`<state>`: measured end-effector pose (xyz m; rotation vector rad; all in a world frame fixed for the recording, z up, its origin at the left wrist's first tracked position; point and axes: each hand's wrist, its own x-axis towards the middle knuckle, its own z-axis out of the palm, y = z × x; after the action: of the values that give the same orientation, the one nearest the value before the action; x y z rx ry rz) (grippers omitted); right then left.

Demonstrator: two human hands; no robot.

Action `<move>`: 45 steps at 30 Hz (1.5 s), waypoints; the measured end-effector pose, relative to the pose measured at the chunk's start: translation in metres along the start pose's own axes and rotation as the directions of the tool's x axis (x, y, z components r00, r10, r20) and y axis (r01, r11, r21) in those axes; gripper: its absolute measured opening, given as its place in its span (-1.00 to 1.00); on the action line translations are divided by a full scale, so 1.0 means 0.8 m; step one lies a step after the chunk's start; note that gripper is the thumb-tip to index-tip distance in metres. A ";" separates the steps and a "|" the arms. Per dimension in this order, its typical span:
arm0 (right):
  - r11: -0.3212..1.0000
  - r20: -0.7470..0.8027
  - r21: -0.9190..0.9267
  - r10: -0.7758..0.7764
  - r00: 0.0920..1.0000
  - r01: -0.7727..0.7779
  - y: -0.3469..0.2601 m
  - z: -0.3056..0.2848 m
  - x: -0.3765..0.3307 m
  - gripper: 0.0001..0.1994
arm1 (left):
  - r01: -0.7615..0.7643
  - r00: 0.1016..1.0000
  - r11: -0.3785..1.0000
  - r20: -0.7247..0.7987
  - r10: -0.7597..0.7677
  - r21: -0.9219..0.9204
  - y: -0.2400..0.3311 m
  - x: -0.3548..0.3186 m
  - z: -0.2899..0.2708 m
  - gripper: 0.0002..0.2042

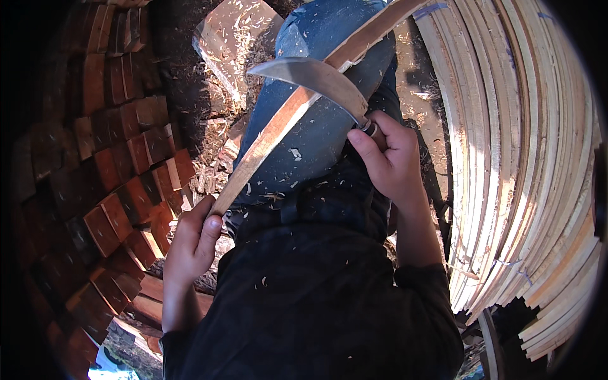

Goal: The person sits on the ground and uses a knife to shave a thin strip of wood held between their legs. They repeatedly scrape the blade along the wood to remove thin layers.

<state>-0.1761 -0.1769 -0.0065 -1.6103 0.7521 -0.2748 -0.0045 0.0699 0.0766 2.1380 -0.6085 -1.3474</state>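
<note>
My left hand (193,240) grips the near end of a long thin wooden strip (278,130). The strip runs diagonally up and to the right across my blue-trousered thigh (323,145). My right hand (387,158) is closed around the handle of a broad curved blade (316,77). The blade lies across the strip near its middle, edge against the wood. Pale shavings speckle my trousers and dark shirt.
Stacked reddish-brown wood blocks (120,164) fill the left side. A large stack of pale thin wooden strips (525,158) curves down the right. A chopping block (234,38) covered in shavings stands ahead, with wood chips (212,158) scattered over the ground.
</note>
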 end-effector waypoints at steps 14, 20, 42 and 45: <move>0.971 0.061 -0.220 -0.081 0.995 0.092 0.019 -0.024 0.008 -0.72 | -0.002 0.998 1.000 0.068 0.002 0.004 -0.001 0.002 -0.007 -0.55; 0.971 -0.113 -0.239 -0.049 0.992 0.021 -0.001 0.012 -0.009 -0.69 | -0.006 0.999 1.000 0.044 0.007 -0.017 -0.003 -0.001 -0.002 -0.55; 0.832 -0.154 -0.542 -0.235 0.960 0.117 0.021 -0.018 0.022 -0.67 | 0.027 0.998 0.999 0.050 -0.025 -0.038 0.001 -0.001 -0.004 -0.56; 0.800 -0.054 -0.547 -0.330 0.943 0.248 0.005 0.003 0.003 -0.63 | 0.007 1.000 1.000 0.028 -0.007 0.027 0.002 0.000 -0.002 -0.56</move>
<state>-0.1739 -0.1765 -0.0116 -2.2686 0.7284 -0.4374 -0.0035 0.0692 0.0777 2.1477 -0.6344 -1.3829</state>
